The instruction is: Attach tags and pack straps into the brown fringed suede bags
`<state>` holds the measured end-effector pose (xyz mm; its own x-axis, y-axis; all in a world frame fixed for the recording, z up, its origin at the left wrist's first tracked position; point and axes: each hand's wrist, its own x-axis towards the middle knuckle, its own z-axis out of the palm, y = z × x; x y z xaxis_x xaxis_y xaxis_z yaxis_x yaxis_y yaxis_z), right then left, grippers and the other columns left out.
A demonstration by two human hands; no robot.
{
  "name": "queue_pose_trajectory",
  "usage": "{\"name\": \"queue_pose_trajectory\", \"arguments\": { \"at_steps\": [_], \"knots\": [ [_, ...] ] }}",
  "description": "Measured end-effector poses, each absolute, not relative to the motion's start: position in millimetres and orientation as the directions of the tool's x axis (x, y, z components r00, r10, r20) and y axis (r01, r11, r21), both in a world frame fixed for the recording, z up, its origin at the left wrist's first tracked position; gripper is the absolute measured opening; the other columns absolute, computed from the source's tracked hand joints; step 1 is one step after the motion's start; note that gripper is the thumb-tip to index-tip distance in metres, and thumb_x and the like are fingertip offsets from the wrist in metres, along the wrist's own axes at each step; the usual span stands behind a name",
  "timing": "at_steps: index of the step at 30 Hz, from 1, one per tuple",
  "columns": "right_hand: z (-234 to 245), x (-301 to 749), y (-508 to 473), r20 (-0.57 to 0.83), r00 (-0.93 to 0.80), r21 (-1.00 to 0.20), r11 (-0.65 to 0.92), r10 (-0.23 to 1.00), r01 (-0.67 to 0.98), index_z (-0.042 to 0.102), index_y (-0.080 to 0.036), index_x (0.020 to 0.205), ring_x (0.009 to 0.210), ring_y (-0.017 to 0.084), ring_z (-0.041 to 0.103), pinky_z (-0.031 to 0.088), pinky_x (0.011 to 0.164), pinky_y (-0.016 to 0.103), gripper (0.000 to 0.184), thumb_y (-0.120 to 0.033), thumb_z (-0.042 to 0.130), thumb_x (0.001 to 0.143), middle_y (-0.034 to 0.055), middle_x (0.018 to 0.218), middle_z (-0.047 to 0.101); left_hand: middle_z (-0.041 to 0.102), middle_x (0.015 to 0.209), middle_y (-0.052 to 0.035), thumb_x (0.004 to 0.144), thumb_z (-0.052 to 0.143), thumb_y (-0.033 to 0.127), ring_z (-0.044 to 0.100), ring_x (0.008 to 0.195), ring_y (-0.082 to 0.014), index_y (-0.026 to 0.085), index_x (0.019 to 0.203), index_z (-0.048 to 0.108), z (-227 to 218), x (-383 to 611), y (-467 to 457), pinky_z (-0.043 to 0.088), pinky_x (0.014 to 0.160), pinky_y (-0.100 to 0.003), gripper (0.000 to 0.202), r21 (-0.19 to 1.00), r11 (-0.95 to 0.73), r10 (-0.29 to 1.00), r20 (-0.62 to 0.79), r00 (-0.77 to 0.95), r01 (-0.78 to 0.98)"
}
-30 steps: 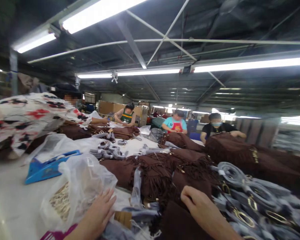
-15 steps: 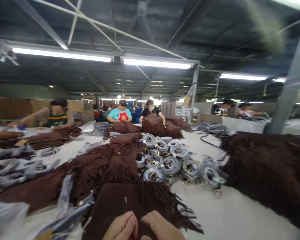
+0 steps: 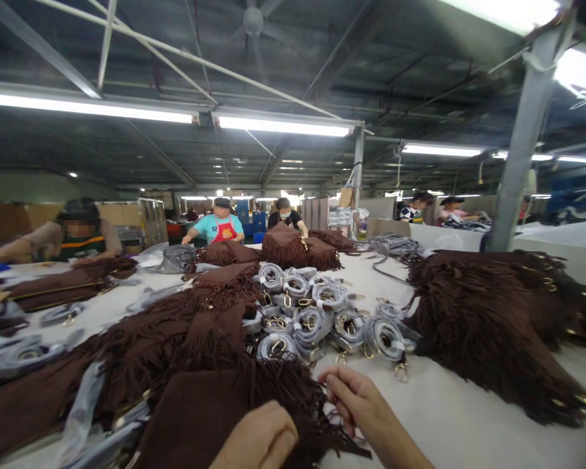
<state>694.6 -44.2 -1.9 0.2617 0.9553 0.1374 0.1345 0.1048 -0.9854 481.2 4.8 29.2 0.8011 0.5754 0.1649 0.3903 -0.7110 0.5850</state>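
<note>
A dark brown fringed suede-like bag [image 3: 190, 410] lies flat at the bottom centre, its fringe [image 3: 297, 397] spread to the right. My left hand [image 3: 261, 436] is over the bag's right part, fingers curled downward; what they hold, if anything, is hidden. At the fringe's right edge, my right hand [image 3: 356, 404] has thumb and fingers pinched together on thin fringe strands. Just beyond the hands lies a pile of coiled straps [image 3: 312, 326] in grey wrapping with gold clasps.
More brown fringed bags [image 3: 473, 319] are heaped at the right, and others [image 3: 160, 339] run along the left. Wrapped straps [image 3: 23, 355] lie at far left. Several people work across the white table [image 3: 449, 410]. A grey post [image 3: 522, 143] rises at right.
My view has turned to the right. My right hand has moved away from my left, out to the fringe's right edge. The left hand stays over the bag.
</note>
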Motion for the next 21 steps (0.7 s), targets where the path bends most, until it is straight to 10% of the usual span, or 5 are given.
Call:
{"name": "queue_pose_trajectory", "arguments": {
  "at_steps": [4, 9, 21],
  "knots": [
    [-16, 721, -6, 0.235, 0.336, -0.953, 0.148, 0.912, 0.266, 0.066, -0.02, 0.077, 0.041, 0.012, 0.04, 0.031, 0.041, 0.024, 0.042, -0.061, 0.061, 0.071, -0.0028, 0.058, 0.056, 0.067, 0.108, -0.0095, 0.098, 0.034, 0.014, 0.061, 0.102, -0.019, 0.017, 0.1, 0.065, 63, 511, 62, 0.044, 0.091, -0.028, 0.031, 0.23, -0.65, 0.76, 0.219, 0.612, 0.724],
    [-49, 729, 2, 0.34, 0.389, -0.908, 0.191, 0.856, 0.372, 0.066, -0.023, 0.076, 0.058, 0.022, 0.055, 0.041, 0.061, 0.032, 0.035, -0.056, 0.059, 0.071, -0.0022, 0.054, 0.058, 0.065, 0.112, -0.0105, 0.092, 0.061, 0.025, 0.062, 0.103, -0.0241, 0.012, 0.108, 0.064, 61, 548, 119, 0.05, 0.091, -0.044, 0.02, 0.099, -0.555, 0.831, 0.095, 0.548, 0.826],
    [-49, 746, 4, 0.258, 0.494, -0.964, 0.185, 0.83, 0.192, 0.055, -0.022, 0.07, 0.039, 0.01, 0.028, 0.02, 0.04, 0.023, 0.051, -0.073, 0.055, 0.069, -0.006, 0.048, 0.044, 0.065, 0.11, -0.0139, 0.086, 0.04, 0.002, 0.061, 0.108, -0.0273, 0.019, 0.117, 0.054, 90, 552, 117, 0.045, 0.09, -0.037, 0.039, 0.227, -0.661, 0.743, 0.33, 0.582, 0.715]
  ]
}}
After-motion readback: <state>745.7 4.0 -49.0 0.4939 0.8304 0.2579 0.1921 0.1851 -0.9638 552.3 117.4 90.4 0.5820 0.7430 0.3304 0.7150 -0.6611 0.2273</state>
